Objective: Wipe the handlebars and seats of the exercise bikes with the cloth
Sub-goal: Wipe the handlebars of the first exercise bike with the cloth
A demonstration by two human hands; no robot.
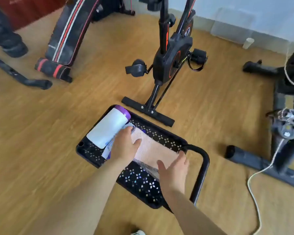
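A pale pink cloth (155,150) with dark striped ends lies spread on a black perforated cart tray (143,182). My left hand (124,146) rests flat on the cloth's far left part, fingers straight. My right hand (174,168) lies open on the cloth's near right edge. Beside the left hand lies a white bottle with a purple cap (109,128). A black and orange exercise bike (170,58) stands just beyond the tray; its seat and handlebars are out of frame.
The cart's black handle (202,160) curves at the right. Another bike's frame (282,102) and a white cable (255,197) lie on the wooden floor at right. A sit-up bench (66,36) and a person's shoe (15,48) are at the upper left.
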